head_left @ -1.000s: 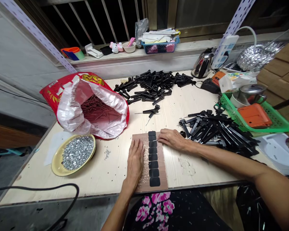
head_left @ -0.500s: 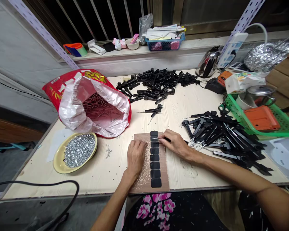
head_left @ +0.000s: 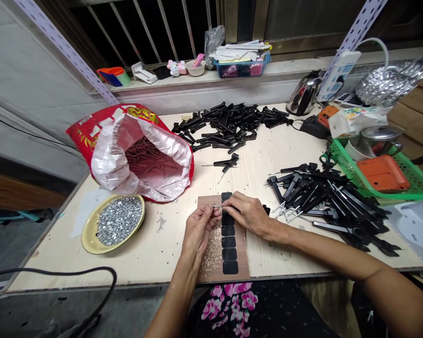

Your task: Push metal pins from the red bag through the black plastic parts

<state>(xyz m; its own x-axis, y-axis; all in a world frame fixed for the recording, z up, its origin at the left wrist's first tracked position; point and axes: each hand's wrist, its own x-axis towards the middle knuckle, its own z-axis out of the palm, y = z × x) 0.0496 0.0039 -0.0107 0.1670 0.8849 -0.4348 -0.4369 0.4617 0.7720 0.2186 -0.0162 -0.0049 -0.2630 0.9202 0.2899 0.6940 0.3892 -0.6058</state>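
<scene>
Steel pin [head_left: 216,206] pinched by left hand [head_left: 198,227] and right hand [head_left: 247,213] over board [head_left: 243,258], mid-frame; keep level, grip short.

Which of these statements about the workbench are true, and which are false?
1. The left hand and right hand meet at a thin metal pin above the brown board. True.
2. The yellow plate holds black plastic parts. False: it holds small silvery pieces.
3. The red bag lies open with thin rods inside. True.
4. The green basket sits on the person's left. False: it sits on the right and holds an orange item.
5. A metal kettle stands at the back of the table. True.
</scene>
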